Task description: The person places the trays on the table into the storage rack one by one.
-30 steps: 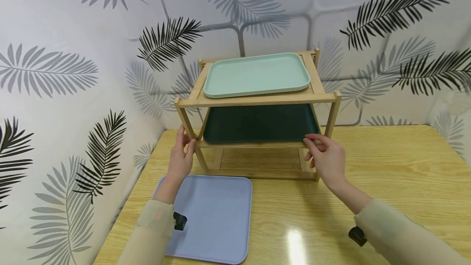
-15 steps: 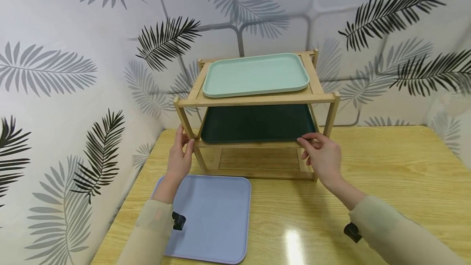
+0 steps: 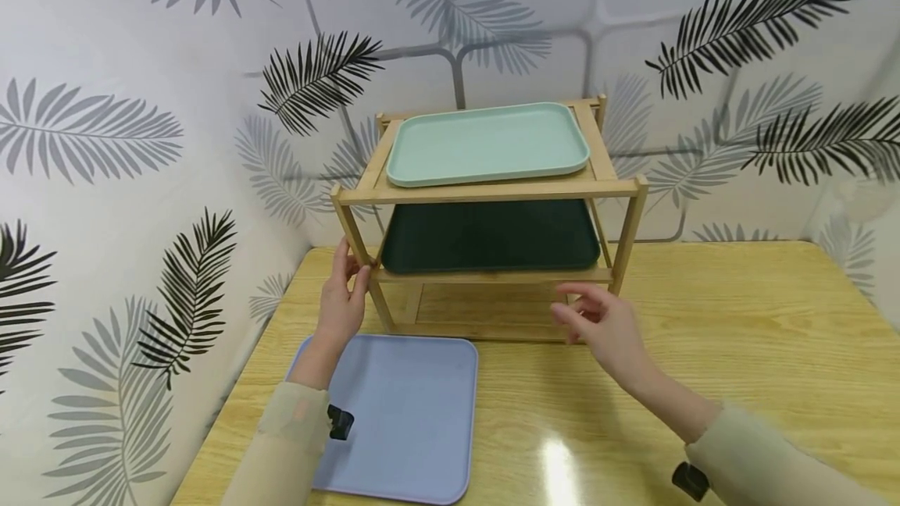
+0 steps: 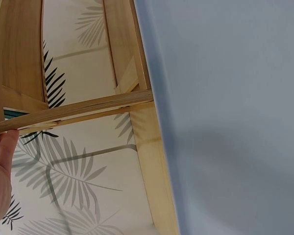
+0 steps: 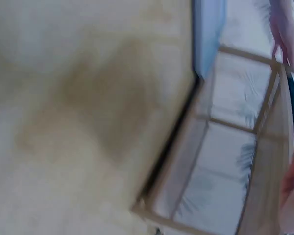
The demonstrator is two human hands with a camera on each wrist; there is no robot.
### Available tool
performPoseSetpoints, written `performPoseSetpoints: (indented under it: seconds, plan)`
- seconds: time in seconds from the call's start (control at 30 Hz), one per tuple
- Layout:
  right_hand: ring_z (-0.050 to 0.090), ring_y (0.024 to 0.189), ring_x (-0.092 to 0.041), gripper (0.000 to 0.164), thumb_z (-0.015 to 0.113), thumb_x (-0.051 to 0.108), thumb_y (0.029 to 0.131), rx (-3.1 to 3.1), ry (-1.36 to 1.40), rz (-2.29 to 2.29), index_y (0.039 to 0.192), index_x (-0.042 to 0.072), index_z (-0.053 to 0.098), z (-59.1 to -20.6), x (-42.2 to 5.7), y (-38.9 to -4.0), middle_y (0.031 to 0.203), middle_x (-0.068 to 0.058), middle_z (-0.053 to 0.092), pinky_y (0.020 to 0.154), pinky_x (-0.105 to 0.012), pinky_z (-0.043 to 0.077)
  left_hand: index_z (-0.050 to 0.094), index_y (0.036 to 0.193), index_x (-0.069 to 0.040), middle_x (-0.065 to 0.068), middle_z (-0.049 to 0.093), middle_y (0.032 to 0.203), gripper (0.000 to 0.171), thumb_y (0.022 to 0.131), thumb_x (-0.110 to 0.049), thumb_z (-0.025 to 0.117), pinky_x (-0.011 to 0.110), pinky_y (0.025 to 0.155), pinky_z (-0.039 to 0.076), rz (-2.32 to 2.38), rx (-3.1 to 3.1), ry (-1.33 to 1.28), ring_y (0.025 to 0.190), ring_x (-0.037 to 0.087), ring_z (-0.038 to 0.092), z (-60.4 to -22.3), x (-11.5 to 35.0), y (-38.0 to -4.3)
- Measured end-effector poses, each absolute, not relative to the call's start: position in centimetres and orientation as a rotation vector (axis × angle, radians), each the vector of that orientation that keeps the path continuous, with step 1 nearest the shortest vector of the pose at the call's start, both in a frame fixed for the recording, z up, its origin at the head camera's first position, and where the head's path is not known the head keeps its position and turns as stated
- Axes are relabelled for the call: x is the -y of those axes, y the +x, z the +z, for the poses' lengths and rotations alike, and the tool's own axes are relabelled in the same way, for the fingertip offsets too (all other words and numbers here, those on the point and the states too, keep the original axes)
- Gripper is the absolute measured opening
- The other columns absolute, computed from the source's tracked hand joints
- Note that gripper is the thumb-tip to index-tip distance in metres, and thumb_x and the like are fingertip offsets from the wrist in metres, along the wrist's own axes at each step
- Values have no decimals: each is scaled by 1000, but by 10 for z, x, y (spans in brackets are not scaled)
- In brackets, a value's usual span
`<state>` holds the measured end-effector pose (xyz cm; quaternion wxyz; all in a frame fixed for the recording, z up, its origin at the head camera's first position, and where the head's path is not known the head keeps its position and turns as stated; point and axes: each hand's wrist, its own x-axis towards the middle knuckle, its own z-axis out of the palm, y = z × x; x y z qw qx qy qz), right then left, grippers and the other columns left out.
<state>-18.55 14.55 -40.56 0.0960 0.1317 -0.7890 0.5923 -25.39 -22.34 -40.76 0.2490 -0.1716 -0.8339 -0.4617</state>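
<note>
A wooden rack (image 3: 492,193) with tiers stands against the wall. On its middle shelf lies a dark green tray (image 3: 492,236), and a mint green tray (image 3: 488,143) sits on top. My left hand (image 3: 341,299) holds the rack's left front post at middle-shelf height, its thumb in front; in the left wrist view part of that hand (image 4: 1,169) shows at the wood. My right hand (image 3: 608,326) is in front of the rack, below the middle shelf's right end, with fingers loosely bent and nothing in them. The right wrist view is blurred.
A lavender-blue tray (image 3: 404,412) lies on the wooden table (image 3: 759,350), front left, partly under my left forearm. The rack's bottom shelf (image 3: 495,304) shows bare slats. Behind the rack rises a wall (image 3: 232,84) with leaf patterns.
The dark green tray has shifted slightly left on the middle shelf while my right hand was at its front right corner. That hand has since let go and dropped lower. My left hand stays put.
</note>
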Motion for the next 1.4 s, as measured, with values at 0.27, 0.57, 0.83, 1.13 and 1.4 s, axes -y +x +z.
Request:
performPoseSetpoints:
  seconds: [0.27, 0.57, 0.83, 1.13, 1.4]
  plan:
    - [63, 86, -19, 29, 64, 24, 96, 2700, 727, 1745, 118, 5, 64, -442, -123, -165, 111, -9, 65, 63, -30, 51, 26, 149, -5, 27, 57, 114, 51, 102, -4, 46, 53, 84, 51, -1257, 2297, -445, 111, 41, 56, -407, 224, -254]
    - [62, 97, -18, 40, 68, 20, 93, 2789, 1206, 1742, 127, 2, 58, -467, -91, -166, 122, -12, 61, 91, -40, 47, 27, 148, -3, 28, 58, 114, 50, 102, -2, 47, 53, 87, 50, -1254, 2296, -452, 111, 42, 56, -405, 223, -252]
    - [57, 81, -4, 36, 75, 13, 86, 2884, 1339, 1614, 119, 4, 64, -475, -73, -175, 108, -5, 62, 74, -24, 50, 27, 148, -2, 28, 58, 113, 50, 102, -2, 47, 53, 85, 51, -1242, 2286, -464, 110, 42, 56, -408, 223, -253]
    - [51, 73, -3, 24, 79, 10, 81, 2882, 1461, 1288, 104, 10, 72, -474, -68, -180, 94, 6, 55, 66, -19, 46, 28, 148, -4, 27, 58, 111, 51, 101, -2, 47, 54, 83, 51, -1262, 2257, -491, 109, 41, 57, -409, 223, -256]
    - [50, 72, -3, 10, 78, 5, 81, 2911, 1433, 1236, 85, 13, 74, -476, -76, -177, 87, 12, 52, 64, -19, 44, 26, 148, -4, 27, 58, 114, 51, 102, -4, 47, 53, 84, 51, -1257, 2288, -462, 110, 41, 56, -406, 223, -252]
